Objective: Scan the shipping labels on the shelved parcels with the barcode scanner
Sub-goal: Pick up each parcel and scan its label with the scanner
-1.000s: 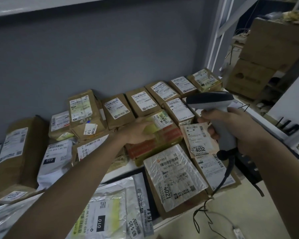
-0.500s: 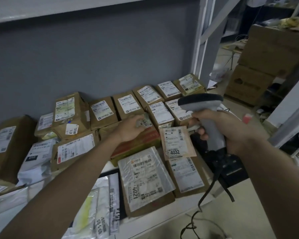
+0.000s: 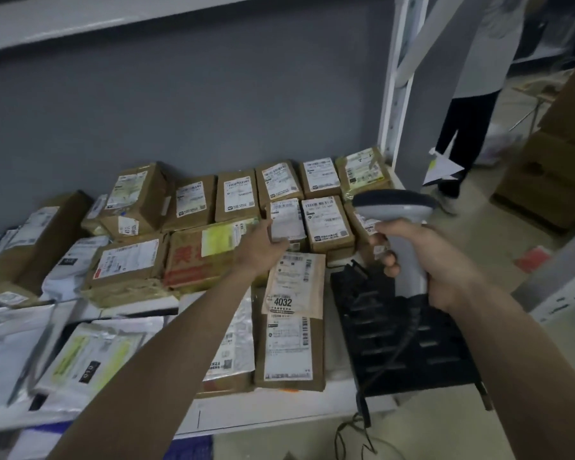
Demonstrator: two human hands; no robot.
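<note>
Many labelled parcels lie on the white shelf (image 3: pixel 279 415). At the back is a row of brown boxes (image 3: pixel 236 200), in front of them a red-printed carton (image 3: pixel 186 260) and a padded envelope marked 4032 (image 3: pixel 292 287). My left hand (image 3: pixel 259 250) reaches over the carton and holds the near left corner of a small brown box (image 3: pixel 287 224), thumb beside its white label. To its right, my right hand (image 3: pixel 425 263) grips the handle of the grey barcode scanner (image 3: pixel 395 207). The scanner's head points left over the boxes, and its cable (image 3: pixel 382 356) hangs down.
A black slotted stand (image 3: pixel 422 330) sits on the shelf's right end under the scanner. White poly bags (image 3: pixel 10 353) fill the left. A white shelf upright (image 3: pixel 394 94) rises at the right; behind it a person (image 3: pixel 472 104) stands near stacked cartons (image 3: pixel 545 180). An upper shelf (image 3: pixel 113 21) runs overhead.
My left hand has moved right, from the yellow label on the red-printed carton to the small brown box. The view has swung right. The scanner stays in my right hand.
</note>
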